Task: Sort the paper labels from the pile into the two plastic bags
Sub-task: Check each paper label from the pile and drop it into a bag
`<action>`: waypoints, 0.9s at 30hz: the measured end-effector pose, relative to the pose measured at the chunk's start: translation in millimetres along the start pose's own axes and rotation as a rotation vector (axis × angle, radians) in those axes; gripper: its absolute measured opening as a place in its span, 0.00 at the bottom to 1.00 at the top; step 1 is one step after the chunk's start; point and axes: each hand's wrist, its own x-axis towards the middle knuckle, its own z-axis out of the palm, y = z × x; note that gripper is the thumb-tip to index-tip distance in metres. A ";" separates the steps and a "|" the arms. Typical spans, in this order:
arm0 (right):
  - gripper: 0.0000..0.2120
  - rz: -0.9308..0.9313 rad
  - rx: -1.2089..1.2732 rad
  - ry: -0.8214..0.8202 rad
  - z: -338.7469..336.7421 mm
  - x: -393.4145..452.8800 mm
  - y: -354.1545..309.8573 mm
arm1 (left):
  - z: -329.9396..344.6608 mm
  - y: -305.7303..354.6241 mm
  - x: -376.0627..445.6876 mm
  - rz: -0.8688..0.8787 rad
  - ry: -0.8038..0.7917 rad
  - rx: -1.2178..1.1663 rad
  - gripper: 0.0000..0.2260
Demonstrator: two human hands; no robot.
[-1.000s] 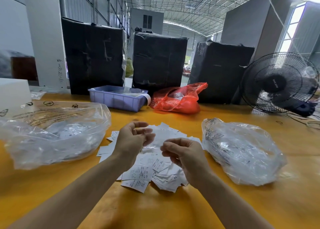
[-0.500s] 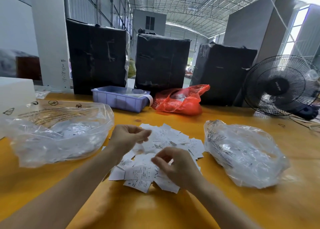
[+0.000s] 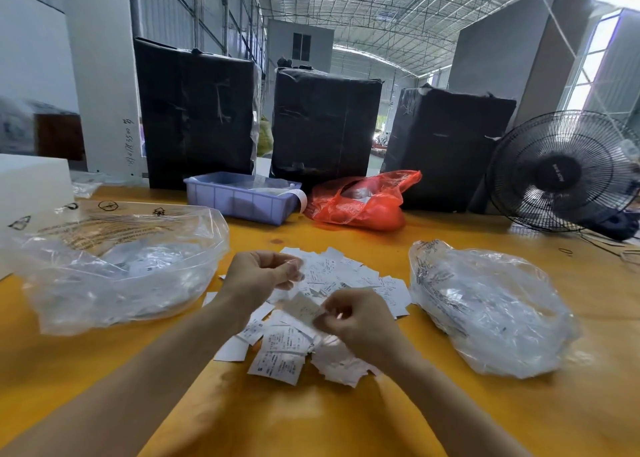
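Labels [image 3: 325, 283] piled mid-tabletop between two clear bags, left bag [image 3: 114, 262], right bag [image 3: 491, 311]; right hand [image 3: 356, 321] pinches one label [image 3: 303, 309]; left hand [image 3: 259, 276] curled, grip contents unclear; advice: read size mark, then drop in matching bag.

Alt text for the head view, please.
Right hand pinches a paper label above the label pile on a yellow table; left hand is curled beside it. Clear plastic bags lie left and right.
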 end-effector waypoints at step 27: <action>0.05 0.047 0.632 0.269 -31.1 -10.0 -8.8 | 25.9 6.7 -21.9 -0.159 -0.252 0.085 0.04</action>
